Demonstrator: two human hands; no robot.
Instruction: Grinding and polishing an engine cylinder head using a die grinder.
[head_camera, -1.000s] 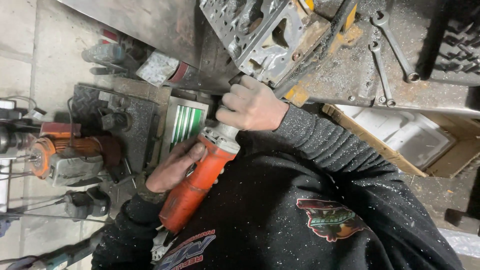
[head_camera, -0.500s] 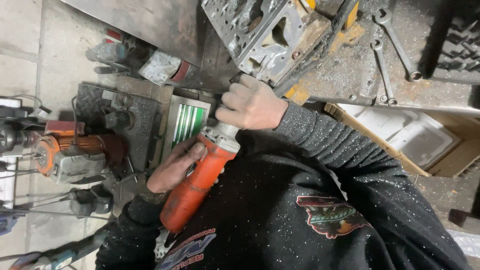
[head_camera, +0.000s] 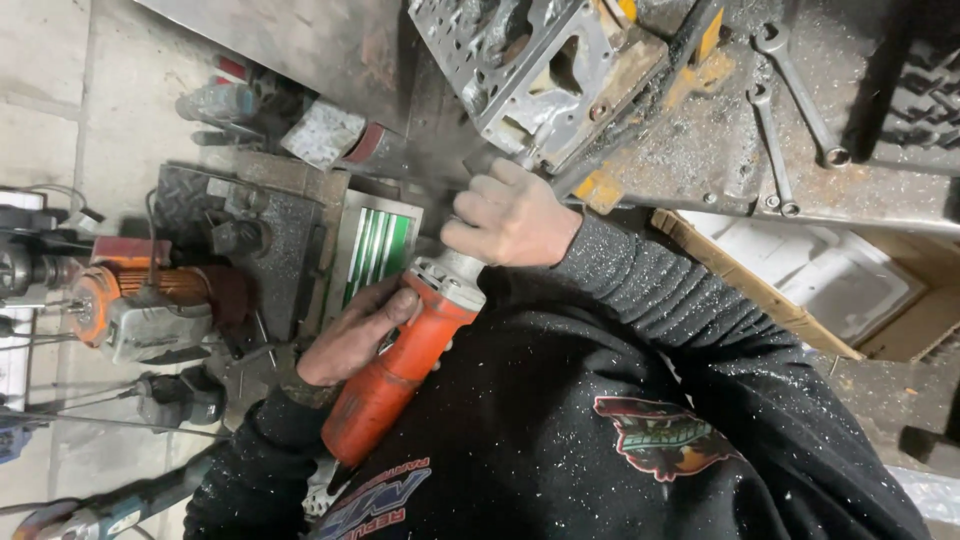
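I hold an orange angle grinder (head_camera: 400, 375) close against my chest, its grey head pointing up toward the workbench (head_camera: 700, 160). My left hand (head_camera: 355, 335) is wrapped around the grinder's orange body, fingers curled over it just below the head. My right hand (head_camera: 510, 215) is closed in a fist over the top of the head, where I cannot see what it grips, and sits just below a grey cast metal part (head_camera: 540, 65) with openings that lies on the bench edge. Two wrenches (head_camera: 790, 90) lie side by side on the dusty bench top, well to the right of that part. Under the bench on the right, an open cardboard box (head_camera: 760, 295) holds a white moulded tray (head_camera: 840, 285); whether anything lies in the tray I cannot tell. On the floor to my left stand an orange electric motor (head_camera: 140, 295) and a small case with green stripes (head_camera: 375, 255).
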